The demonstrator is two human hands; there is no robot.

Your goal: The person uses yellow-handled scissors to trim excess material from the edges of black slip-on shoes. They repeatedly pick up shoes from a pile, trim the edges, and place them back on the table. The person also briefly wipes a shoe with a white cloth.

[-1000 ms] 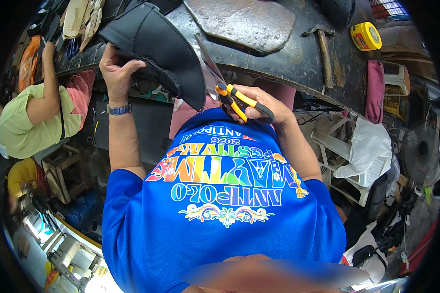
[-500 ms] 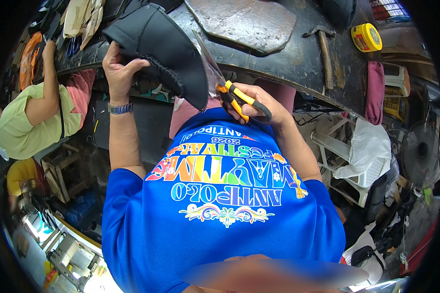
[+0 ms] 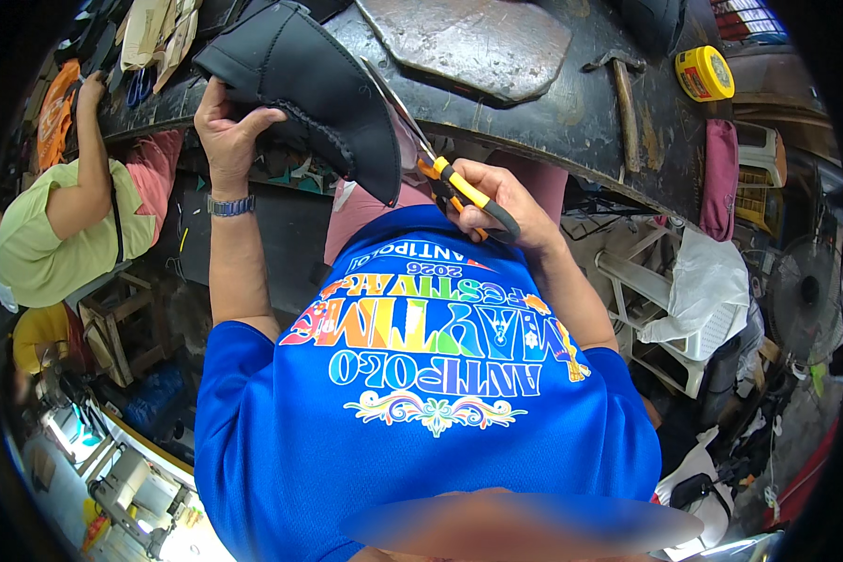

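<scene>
The left hand point(image 3: 223, 122) grips a black shoe upper point(image 3: 304, 80), fingers wrapped round its left edge. The right hand point(image 3: 501, 201) closes around orange-handled scissors point(image 3: 445, 173), blades at the upper's right edge, near the bench point(image 3: 571, 112).

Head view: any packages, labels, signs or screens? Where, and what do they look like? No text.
Yellow round tin: far right of the dark workbench, flat cylinder, yellow lid with a printed label.
Shirt print: chest of the person's blue shirt, rainbow lettering over a scroll ornament.
White plastic bag: on a white plastic chair right of the person, crumpled, no print visible.
No signs or screens.
</scene>
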